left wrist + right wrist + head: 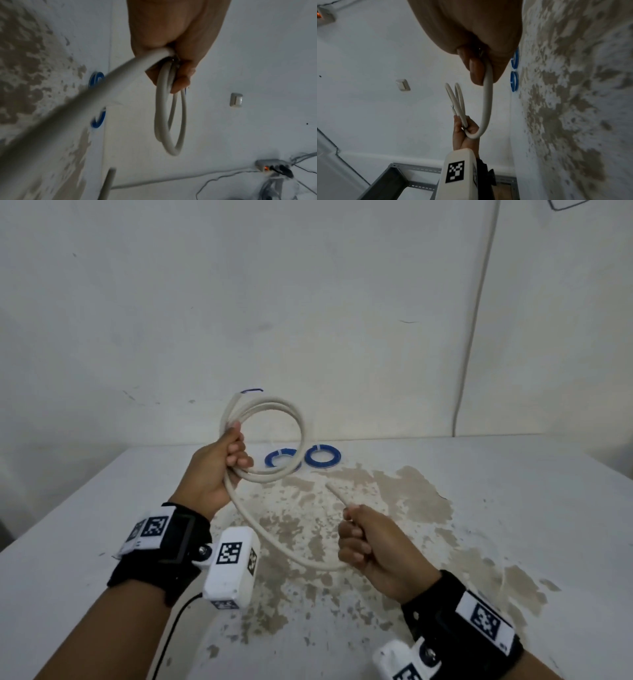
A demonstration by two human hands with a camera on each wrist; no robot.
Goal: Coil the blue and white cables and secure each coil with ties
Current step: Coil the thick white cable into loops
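My left hand (219, 470) grips a coil of thick white cable (274, 412), held upright above the table, its loops running through my curled fingers (181, 81). From the coil the white cable sweeps down in a slack arc (274, 539) to my right hand (370, 542), which is fisted round the cable near its free end (337, 494). In the right wrist view the cable (488, 97) leaves my right fingers (476, 67) and curves to the left hand (465, 135). Two small blue cable coils (282, 457) (322, 456) with white ties lie on the table behind the white coil.
The table (479, 491) is white with worn brown patches and stands against a white wall. A thin cord (476, 330) runs down the wall at the right. A light switch (236, 99) and a power strip (272, 166) with cords appear in the left wrist view.
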